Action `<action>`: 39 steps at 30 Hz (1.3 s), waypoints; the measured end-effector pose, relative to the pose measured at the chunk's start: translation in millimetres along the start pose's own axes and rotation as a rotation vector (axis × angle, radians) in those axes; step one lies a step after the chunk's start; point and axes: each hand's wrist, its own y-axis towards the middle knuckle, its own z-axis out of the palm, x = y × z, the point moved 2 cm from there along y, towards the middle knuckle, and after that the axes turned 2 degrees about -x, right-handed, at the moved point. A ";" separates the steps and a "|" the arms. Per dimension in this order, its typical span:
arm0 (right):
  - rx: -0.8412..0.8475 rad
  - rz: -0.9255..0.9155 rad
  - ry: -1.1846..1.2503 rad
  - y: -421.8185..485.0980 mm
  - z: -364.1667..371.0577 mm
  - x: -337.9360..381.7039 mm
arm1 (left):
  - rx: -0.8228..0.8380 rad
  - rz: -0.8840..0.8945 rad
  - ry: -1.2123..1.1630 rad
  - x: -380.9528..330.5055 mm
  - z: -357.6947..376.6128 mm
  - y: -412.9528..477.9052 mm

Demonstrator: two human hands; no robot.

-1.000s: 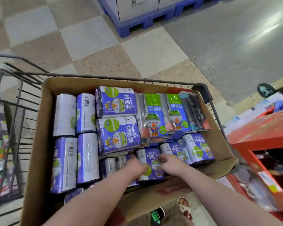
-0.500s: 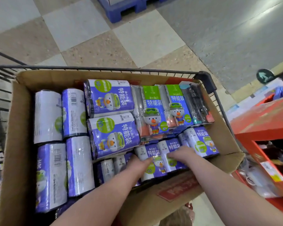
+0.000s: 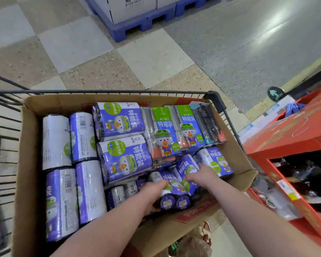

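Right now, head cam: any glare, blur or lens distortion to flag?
Head view: mild wide-angle bend in the cart rim and floor tiles; a glare streak washes the grey floor; sheen on the white rolls; left hand and right hand, on the purple packs, are slightly soft; the red shelf is dark inside.

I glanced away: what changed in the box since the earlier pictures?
Both hands raised the purple pack: its near end now tips up, showing the roll ends. The left hand grips its side, and the right hand holds its top. The other packs and the cardboard box stayed.
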 end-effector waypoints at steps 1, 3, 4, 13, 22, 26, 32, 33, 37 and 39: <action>-0.024 -0.007 0.033 -6.9 -10.3 -1.6 | 0.024 0.001 -0.025 -1.9 3.2 -3.9; -0.067 -0.011 0.082 -20.7 -31.4 -8.2 | 0.059 0.014 -0.059 -7.9 11.3 -16.2; -0.092 -0.011 0.116 -26.0 -41.6 -12.7 | 0.073 0.021 -0.066 -11.5 16.6 -22.7; -0.333 -0.076 0.724 -78.0 -98.3 -90.2 | 0.187 0.350 -0.131 -45.5 65.0 -85.7; -0.424 -0.071 1.057 -164.0 -119.4 -223.5 | 0.331 0.615 0.071 -23.9 156.8 -160.3; -0.484 -0.064 1.193 -208.2 -123.2 -308.8 | 0.417 0.679 0.153 15.3 219.2 -210.9; -0.640 -0.063 1.341 -286.6 -109.8 -438.1 | 0.530 0.791 0.350 87.6 320.9 -274.8; -0.677 -0.064 1.354 -300.5 -108.6 -459.9 | 0.554 0.801 0.380 100.8 338.7 -285.1; -0.829 -0.057 1.390 -350.7 -104.3 -542.2 | 0.646 0.833 0.412 152.1 407.3 -323.9; -0.896 -0.045 1.419 -371.0 -100.2 -576.4 | 0.709 0.862 0.434 175.2 437.4 -342.3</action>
